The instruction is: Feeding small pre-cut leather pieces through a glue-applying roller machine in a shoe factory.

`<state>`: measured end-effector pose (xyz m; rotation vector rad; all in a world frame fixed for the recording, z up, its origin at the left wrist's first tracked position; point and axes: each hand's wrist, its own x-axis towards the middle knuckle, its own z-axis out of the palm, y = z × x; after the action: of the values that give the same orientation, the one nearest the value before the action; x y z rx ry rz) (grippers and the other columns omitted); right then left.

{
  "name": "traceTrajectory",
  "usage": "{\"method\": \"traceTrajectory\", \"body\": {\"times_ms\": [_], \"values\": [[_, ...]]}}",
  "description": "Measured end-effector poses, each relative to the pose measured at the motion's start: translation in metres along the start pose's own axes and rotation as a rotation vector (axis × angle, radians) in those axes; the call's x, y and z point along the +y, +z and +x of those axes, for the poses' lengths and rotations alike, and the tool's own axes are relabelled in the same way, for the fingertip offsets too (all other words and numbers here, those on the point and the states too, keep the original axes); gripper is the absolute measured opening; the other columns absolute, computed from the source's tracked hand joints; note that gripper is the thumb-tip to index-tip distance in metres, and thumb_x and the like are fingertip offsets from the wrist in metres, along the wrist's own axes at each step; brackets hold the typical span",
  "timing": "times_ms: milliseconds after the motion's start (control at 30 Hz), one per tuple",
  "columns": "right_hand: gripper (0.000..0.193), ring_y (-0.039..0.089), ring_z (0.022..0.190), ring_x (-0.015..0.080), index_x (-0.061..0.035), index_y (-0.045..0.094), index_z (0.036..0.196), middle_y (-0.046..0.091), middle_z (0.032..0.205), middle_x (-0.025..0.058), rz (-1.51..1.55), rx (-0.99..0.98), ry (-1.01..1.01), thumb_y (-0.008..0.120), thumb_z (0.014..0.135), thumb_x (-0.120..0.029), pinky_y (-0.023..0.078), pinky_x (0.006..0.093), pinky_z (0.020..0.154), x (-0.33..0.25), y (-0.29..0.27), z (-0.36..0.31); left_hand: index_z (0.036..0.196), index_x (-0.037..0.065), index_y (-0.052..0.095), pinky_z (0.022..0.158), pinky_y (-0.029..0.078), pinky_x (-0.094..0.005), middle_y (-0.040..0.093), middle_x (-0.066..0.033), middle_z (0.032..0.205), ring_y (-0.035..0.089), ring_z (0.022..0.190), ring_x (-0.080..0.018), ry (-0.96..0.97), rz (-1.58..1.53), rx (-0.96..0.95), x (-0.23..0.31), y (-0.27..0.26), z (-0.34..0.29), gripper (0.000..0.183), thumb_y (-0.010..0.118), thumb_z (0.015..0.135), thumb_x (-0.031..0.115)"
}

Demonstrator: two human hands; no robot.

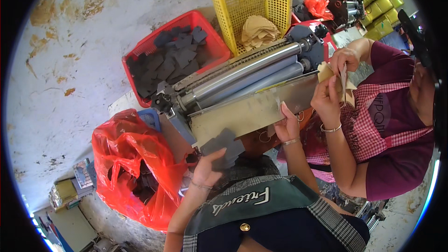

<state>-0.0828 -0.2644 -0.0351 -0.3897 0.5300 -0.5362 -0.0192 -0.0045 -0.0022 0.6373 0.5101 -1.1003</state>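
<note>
My left hand (206, 170) is closed on a fanned stack of dark grey flat pieces (224, 147) at the near left corner of a roller machine's metal feed plate (242, 120). At the plate's front edge, my right hand (287, 125) has its thumb stretched up against the metal and its fingers apart, with nothing seen in it. Behind the plate run a shiny steel roller (247, 72) and pale rollers below it. To the right, a co-worker's two hands (325, 97) hold beige flat pieces (325, 73) over the machine's right end.
Behind the machine stand a red basket (198, 18) of dark grey pieces and a yellow crate (221, 11) with beige pieces (259, 32). A red plastic bag (116, 135) is at the left. The co-worker (392, 130) sits close on the right. Yellow bundles (380, 7) are stacked far right.
</note>
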Motion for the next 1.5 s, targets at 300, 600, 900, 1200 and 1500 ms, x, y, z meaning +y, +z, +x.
{"method": "traceTrajectory", "body": {"times_ms": [300, 600, 900, 1200, 1500], "values": [[0.016, 0.064, 0.093, 0.017, -0.0071, 0.057, 0.108, 0.065, 0.103, 0.0048, -0.013, -0.083, 0.118, 0.056, 0.093, -0.012, 0.052, 0.0335, 0.085, -0.009, -0.022, 0.029, 0.122, 0.003, 0.053, 0.083, 0.05, -0.0349, 0.063, -0.0102, 0.112, 0.062, 0.097, -0.0237, 0.014, 0.032, -0.009, 0.002, 0.011, 0.0, 0.036, 0.058, 0.087, 0.002], [0.021, 0.061, 0.1, 0.0179, -0.0048, 0.056, 0.113, 0.063, 0.109, 0.0061, -0.006, -0.025, 0.101, 0.055, 0.094, -0.012, 0.051, 0.0331, 0.087, -0.004, -0.015, 0.016, 0.122, 0.003, 0.054, 0.082, 0.05, -0.033, 0.063, -0.0095, 0.111, 0.062, 0.097, -0.0231, 0.039, 0.047, 0.019, 0.0, 0.008, 0.0, 0.036, 0.058, 0.086, 0.002], [0.02, 0.062, 0.1, 0.0178, -0.0043, 0.057, 0.111, 0.063, 0.109, 0.0058, -0.033, 0.033, 0.14, 0.056, 0.093, -0.012, 0.051, 0.0329, 0.087, -0.002, -0.025, 0.032, 0.123, 0.003, 0.053, 0.083, 0.05, -0.0341, 0.063, -0.0097, 0.112, 0.062, 0.097, -0.0234, 0.057, 0.074, 0.03, -0.001, 0.013, 0.001, 0.038, 0.058, 0.086, 0.003], [0.021, 0.063, 0.093, 0.0159, -0.0042, 0.056, 0.112, 0.064, 0.106, 0.0055, -0.099, 0.076, 0.086, 0.051, 0.096, -0.016, 0.053, 0.0247, 0.075, 0.0, -0.037, 0.049, 0.124, 0.002, 0.052, 0.088, 0.05, -0.0364, 0.061, -0.011, 0.116, 0.062, 0.1, -0.0255, 0.119, 0.02, 0.014, -0.015, 0.022, 0.011, 0.038, 0.057, 0.086, 0.0], [0.027, 0.067, 0.077, 0.0177, 0.0005, 0.065, 0.094, 0.069, 0.087, 0.0098, -1.422, -0.158, 0.378, 0.062, 0.091, -0.026, 0.053, 0.0295, 0.066, -0.016, 0.069, -0.019, 0.12, 0.004, 0.053, 0.085, 0.051, -0.0371, 0.062, -0.0082, 0.111, 0.061, 0.101, -0.0238, 0.167, 0.039, 0.081, -0.01, 0.022, 0.006, 0.038, 0.059, 0.084, -0.004]]}}
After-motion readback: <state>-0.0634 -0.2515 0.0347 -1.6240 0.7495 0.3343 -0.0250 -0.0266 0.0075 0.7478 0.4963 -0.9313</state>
